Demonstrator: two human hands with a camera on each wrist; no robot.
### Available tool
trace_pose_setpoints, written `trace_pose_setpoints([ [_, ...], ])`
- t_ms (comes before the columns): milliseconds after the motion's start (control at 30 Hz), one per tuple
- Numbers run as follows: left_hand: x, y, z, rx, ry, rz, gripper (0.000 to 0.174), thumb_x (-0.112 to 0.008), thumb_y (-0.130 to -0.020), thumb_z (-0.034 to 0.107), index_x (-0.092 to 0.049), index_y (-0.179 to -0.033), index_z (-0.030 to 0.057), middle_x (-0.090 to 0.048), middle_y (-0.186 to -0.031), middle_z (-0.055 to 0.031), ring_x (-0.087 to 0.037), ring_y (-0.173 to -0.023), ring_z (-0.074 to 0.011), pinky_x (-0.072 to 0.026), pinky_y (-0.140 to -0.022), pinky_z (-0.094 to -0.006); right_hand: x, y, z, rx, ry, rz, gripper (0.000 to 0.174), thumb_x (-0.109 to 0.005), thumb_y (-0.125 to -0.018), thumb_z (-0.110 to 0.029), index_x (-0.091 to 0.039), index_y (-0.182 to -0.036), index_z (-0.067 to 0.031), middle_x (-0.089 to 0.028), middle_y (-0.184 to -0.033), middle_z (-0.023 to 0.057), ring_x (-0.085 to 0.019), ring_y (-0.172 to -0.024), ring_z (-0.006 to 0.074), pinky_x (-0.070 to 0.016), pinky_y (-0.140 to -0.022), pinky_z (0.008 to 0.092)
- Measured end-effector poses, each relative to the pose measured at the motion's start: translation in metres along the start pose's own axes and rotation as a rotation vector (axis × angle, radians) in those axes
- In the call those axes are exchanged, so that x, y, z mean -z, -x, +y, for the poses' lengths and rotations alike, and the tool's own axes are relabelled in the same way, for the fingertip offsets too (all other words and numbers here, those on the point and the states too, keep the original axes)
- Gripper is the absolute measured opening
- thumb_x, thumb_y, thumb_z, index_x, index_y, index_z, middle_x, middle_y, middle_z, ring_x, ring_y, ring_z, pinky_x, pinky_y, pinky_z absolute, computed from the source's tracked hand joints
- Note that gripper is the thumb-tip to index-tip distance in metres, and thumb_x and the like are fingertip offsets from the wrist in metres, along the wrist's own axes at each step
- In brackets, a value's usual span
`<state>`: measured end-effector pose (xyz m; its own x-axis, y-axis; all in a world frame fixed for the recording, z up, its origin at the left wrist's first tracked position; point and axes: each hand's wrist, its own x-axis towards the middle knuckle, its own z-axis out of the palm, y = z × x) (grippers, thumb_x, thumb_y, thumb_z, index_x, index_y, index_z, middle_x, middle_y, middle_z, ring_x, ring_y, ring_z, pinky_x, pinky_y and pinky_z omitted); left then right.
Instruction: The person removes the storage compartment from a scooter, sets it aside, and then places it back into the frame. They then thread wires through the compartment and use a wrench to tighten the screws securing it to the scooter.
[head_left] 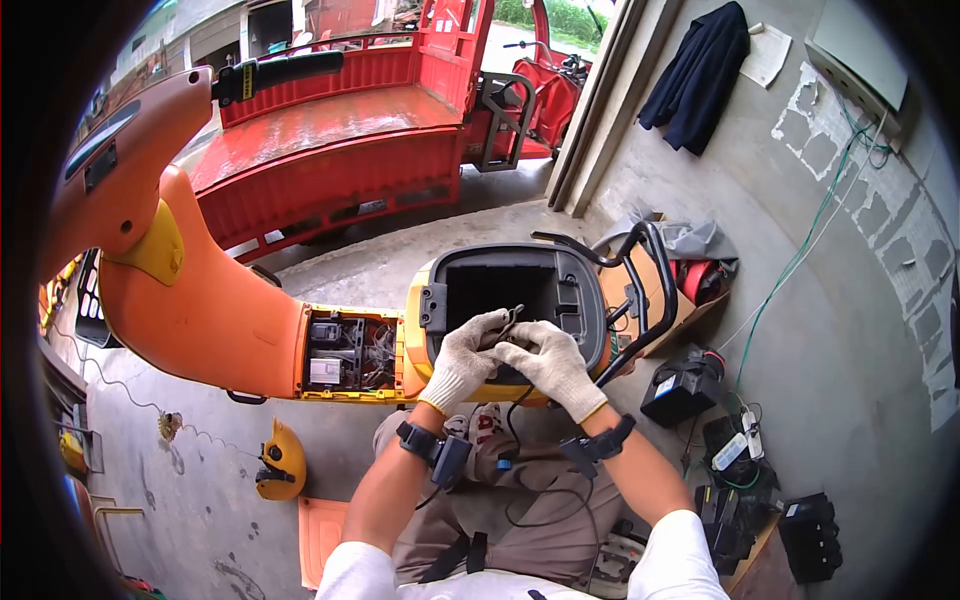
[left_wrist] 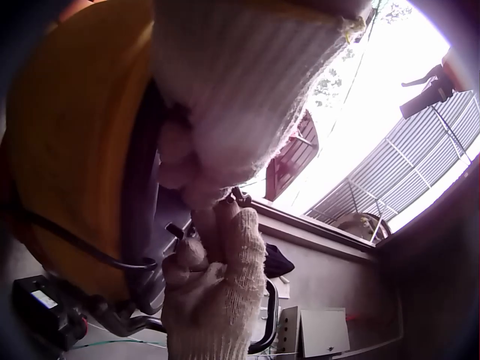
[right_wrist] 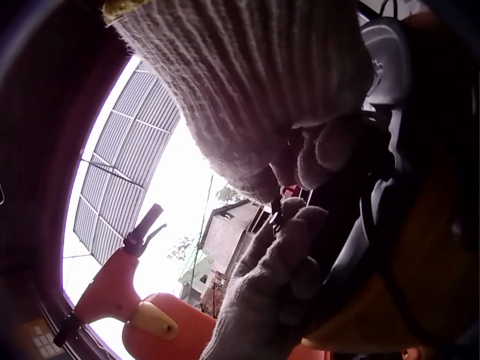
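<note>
Both hands wear white knitted gloves and meet over the open seat compartment of an orange-yellow scooter. My left hand pinches a small dark piece, whose end sticks up past the fingertips. From the other side, my right hand grips the same piece with thumb and fingers. The right wrist view shows a thin dark bit of it between the two gloves; the rest is hidden by fingers, and its exact kind I cannot tell. A black cable hangs over the scooter's near side below the hands.
Left of the compartment, an uncovered bay shows wiring and modules. A black rear rack curves up at the right. Black battery-like boxes stand on the floor, and a yellow-orange cover lies at left. Behind is a red cargo tricycle.
</note>
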<state>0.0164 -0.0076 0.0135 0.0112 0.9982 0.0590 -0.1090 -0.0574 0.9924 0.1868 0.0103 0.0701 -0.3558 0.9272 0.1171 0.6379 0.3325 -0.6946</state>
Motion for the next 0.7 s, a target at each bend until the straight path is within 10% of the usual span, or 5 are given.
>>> trace_pose_setpoints([
  [333,-0.004,0.017,-0.005,-0.255,-0.133,-0.165,0.038,-0.075,-0.089,-0.006,-0.070,-0.126,-0.0020,-0.076,-0.118,-0.0101,-0.070,-0.109,-0.0134,-0.0559,-0.098,-0.0292,0.005,0.032,0.011,0.060,-0.059,0.038,0.030,-0.080,-0.088,-0.029,-0.079,-0.107,-0.0062,-0.074,-0.102,0.0167,-0.072,-0.097,0.0338,-0.0559,-0.088,0.0419],
  [467,-0.007,0.031,0.010,-0.113,-0.184,-0.243,0.037,-0.078,-0.089,0.000,-0.071,-0.126,-0.0017,-0.075,-0.114,-0.0072,-0.069,-0.102,-0.0114,-0.0571,-0.092,-0.0277,0.015,0.056,0.010,-0.126,-0.258,-0.066,0.029,-0.079,-0.089,-0.020,-0.076,-0.112,-0.0029,-0.075,-0.101,0.0158,-0.074,-0.091,0.0298,-0.0575,-0.086,0.0367],
  [700,-0.008,0.051,0.049,0.331,0.143,-0.280,0.032,-0.076,-0.098,0.026,-0.072,-0.120,0.0029,-0.067,-0.079,0.0005,-0.054,-0.056,-0.0018,-0.0395,-0.046,-0.0179,0.013,0.089,0.000,0.245,-0.241,0.205,0.022,-0.077,-0.087,-0.003,-0.074,-0.109,-0.0046,-0.073,-0.099,0.0111,-0.074,-0.090,0.0266,-0.0587,-0.080,0.0349],
])
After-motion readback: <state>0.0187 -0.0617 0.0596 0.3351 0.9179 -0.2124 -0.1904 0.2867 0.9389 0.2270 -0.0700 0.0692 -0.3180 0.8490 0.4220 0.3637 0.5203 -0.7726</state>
